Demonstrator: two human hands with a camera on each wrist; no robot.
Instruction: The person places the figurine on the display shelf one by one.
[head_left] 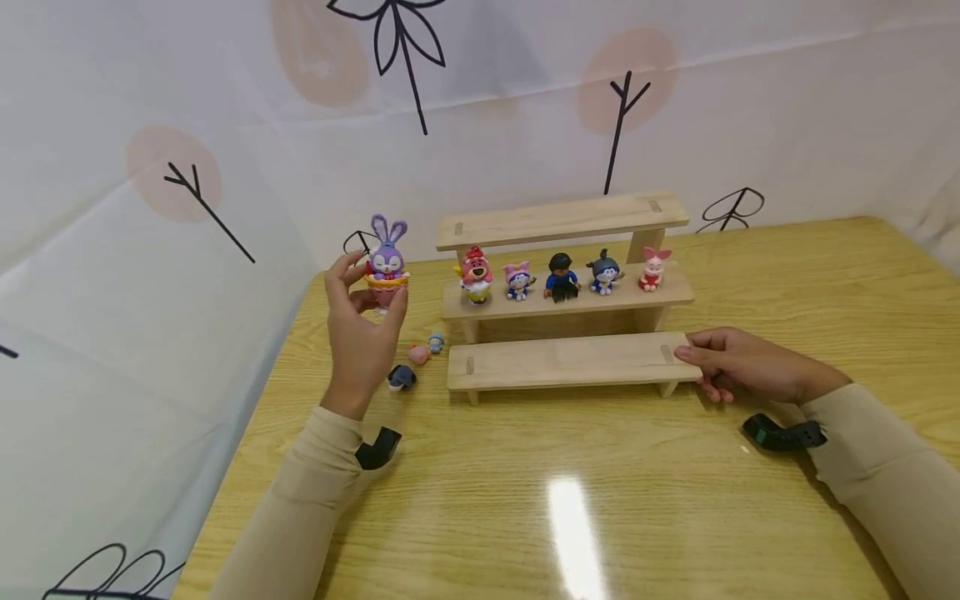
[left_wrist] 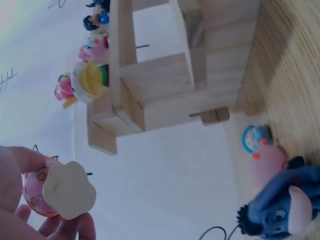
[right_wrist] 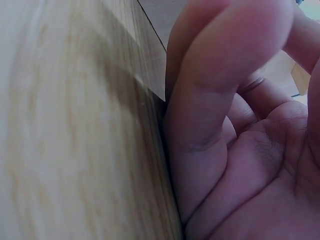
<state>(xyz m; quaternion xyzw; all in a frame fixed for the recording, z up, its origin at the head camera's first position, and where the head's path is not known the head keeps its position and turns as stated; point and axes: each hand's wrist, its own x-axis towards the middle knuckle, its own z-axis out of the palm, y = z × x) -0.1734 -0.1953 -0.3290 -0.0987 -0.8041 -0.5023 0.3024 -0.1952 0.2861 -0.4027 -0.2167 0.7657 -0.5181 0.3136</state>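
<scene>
My left hand pinches a purple rabbit figurine seated in a pink cup, raised off the table to the left of the wooden tiered stand. From below, the left wrist view shows the figurine's pale scalloped base between thumb and fingers. My right hand grips the right end of the stand's lowest step, thumb on top. Several figurines stand along the middle step, among them a red bear at its left end and a pink piglet at its right.
Left of the stand, a dark blue donkey figurine, a pink figurine and a small light-blue one are on the wooden table. A white patterned cloth hangs behind and along the left side.
</scene>
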